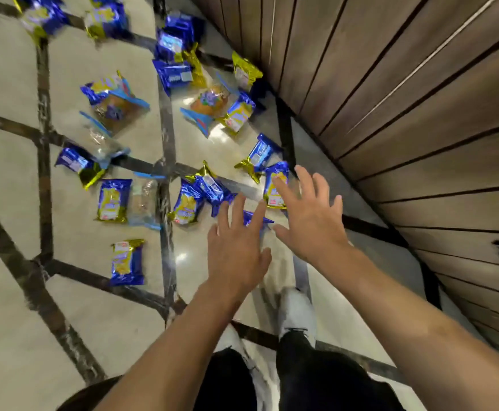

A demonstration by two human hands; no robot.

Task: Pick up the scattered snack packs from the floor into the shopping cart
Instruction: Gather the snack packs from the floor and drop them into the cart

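- A cream tiled floor [8, 179] crossed by dark stone strips fills the left and centre of the head view; snack packs lie scattered over it, none in either hand.
- Far left, 2 blue-and-gold packs [42, 16] lie blurred at the top edge, with a third [107, 20] just beside them.
- Below, a clear pack holding a brown cake [114, 105] lies on the tile, a second clear pack [103, 142] near it and a blue pack [77, 164] touching that one.
- A blue-and-yellow pack [113, 200] lies next to a clear pack [144, 200]; well below them, a lone blue pack [127, 262] lies apart from the rest.
- Centre top, several blue packs [174, 43] are piled together; a gold pack [245, 71] lies close to the wall.
- A clear cake pack [209, 102] overlaps a blue-and-yellow one [238, 115].
- Print on every wrapper is too blurred to read; no brand can be made out.
- The left hand [236, 250] is spread flat, fingers straight, over a blue pack [255, 219] just beyond its fingertips; whether it touches is unclear.
- 2 more packs [201, 194] overlap to its left.
- The right hand [310, 218] is also open, fingers spread, its fingertips over a yellow-and-blue pack [276, 185]; another pack [260, 155] lies just above.
- A white shoe [297, 312] and dark trouser legs show below the arms.
- A brown slatted wooden wall [420, 99] runs down the right side.
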